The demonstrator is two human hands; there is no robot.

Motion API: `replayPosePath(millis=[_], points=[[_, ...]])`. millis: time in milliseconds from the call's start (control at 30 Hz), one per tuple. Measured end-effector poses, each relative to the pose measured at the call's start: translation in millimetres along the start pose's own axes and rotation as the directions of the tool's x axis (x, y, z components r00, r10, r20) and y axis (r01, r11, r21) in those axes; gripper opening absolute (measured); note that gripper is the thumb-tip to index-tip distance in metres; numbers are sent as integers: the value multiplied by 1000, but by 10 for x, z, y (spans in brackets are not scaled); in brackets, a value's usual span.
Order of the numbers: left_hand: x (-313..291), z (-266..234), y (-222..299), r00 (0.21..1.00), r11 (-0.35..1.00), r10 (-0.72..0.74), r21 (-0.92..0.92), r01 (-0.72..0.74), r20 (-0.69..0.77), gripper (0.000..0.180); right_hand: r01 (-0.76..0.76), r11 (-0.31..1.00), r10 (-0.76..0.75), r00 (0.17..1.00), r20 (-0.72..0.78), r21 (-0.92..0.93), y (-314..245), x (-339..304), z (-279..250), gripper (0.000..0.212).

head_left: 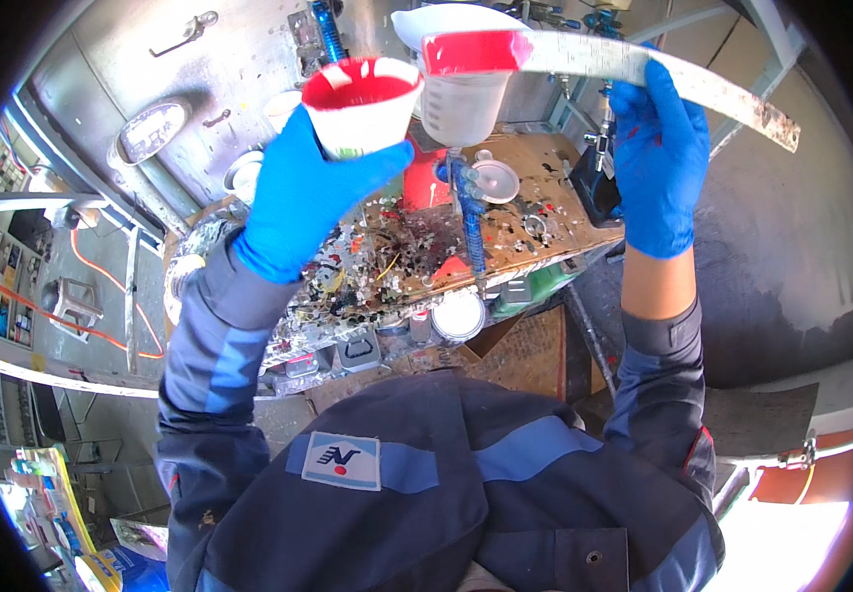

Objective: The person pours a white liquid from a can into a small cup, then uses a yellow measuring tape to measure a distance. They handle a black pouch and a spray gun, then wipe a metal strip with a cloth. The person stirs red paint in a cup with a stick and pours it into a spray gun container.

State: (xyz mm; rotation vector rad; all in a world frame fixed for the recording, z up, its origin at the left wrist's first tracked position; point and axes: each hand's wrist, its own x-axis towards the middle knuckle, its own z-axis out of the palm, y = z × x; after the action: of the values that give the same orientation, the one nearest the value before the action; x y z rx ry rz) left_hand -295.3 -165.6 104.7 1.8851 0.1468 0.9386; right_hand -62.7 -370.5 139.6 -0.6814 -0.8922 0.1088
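I saw my left hand [298,202], blue-gloved, gripping a small white plastic cup of red paint [360,104], tilted over the paint-spattered workbench's [545,212] far edge. My right hand [658,163] clasped a flat red-tipped metal stirring stick [633,64] over the clear measuring cup [464,107]; a slow scrape probably suited best.

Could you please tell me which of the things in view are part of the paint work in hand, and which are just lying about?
In use:
left hand holding red paint cup
right hand holding stir stick
clear measuring cup

Lying about:
blue spray gun
white lid
paint-spattered bench
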Motion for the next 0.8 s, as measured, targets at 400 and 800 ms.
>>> replayPosePath(millis=[400, 800], points=[[1084, -91, 264, 959, 983, 73, 142, -115, 275, 50, -95, 987, 78, 988, -130, -130, 603, 1108, -606, 18], [1447, -211, -5, 947, 735, -31, 650, -195, 319, 64, -238, 968, 219, 957, -193, -80, 881, 1058, -765, 19]])
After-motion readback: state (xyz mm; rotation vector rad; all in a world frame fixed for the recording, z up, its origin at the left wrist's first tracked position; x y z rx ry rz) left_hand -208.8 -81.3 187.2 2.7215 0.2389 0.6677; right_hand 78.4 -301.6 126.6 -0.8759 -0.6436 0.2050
